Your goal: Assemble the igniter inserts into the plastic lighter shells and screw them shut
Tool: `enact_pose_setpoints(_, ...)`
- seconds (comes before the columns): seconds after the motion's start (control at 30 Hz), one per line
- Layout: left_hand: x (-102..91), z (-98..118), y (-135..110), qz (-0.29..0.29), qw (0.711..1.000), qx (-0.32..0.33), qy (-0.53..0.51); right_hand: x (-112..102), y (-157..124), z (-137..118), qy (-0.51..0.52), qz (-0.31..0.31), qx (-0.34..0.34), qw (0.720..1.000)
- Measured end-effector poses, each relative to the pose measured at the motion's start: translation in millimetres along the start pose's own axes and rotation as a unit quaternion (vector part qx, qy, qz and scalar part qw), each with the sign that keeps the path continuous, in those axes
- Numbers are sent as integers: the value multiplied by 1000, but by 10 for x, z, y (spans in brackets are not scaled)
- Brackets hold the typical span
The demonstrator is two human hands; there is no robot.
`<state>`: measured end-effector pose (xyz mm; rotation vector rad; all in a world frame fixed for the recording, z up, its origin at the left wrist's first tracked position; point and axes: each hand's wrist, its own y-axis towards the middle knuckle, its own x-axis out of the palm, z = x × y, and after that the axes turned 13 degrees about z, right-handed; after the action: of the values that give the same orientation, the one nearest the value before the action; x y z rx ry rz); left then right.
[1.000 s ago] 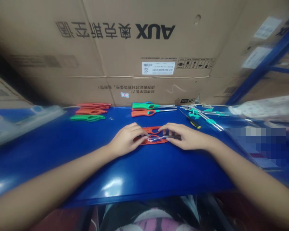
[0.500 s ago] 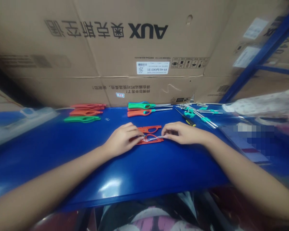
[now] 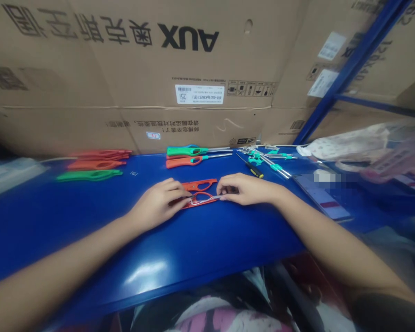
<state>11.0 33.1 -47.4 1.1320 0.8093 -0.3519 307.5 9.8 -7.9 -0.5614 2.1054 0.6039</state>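
Note:
Two red plastic handle shells (image 3: 198, 185) lie side by side on the blue table (image 3: 193, 244). My left hand (image 3: 159, 203) rests on their left end with fingers curled and pinched. My right hand (image 3: 244, 189) pinches at their right end. Between the two hands a thin pale wire or tube (image 3: 202, 200) runs across the nearer shell, and both hands hold its ends. What lies under the fingers is hidden.
Red and green shells (image 3: 90, 168) lie at the back left. Assembled green and orange lighters (image 3: 190, 156) sit behind the hands. Metal rods with teal parts (image 3: 269, 161) and a black-yellow screwdriver (image 3: 252, 169) lie at the right. Cardboard boxes (image 3: 180, 74) wall the back.
The view has drifted so everything sits lower left in the picture. Both hands stay on the red shells; the right hand has closed in toward the shells' right end.

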Motion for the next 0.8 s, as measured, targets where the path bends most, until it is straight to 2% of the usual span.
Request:
enact_pose_setpoints(0.23, 23, -7, -18, 4, 1000, -1, -9, -3, -5, 42, -32, 0, 6, 999)
enact_pose_setpoints(0.5, 34, 13, -2, 7, 1000, -13, -25, 20, 9, 50, -94, 9, -18, 995)
enact_pose_setpoints(0.8, 36, 16, -3, 21, 999, -11, -34, 27, 14, -4, -98, 11, 14, 995)
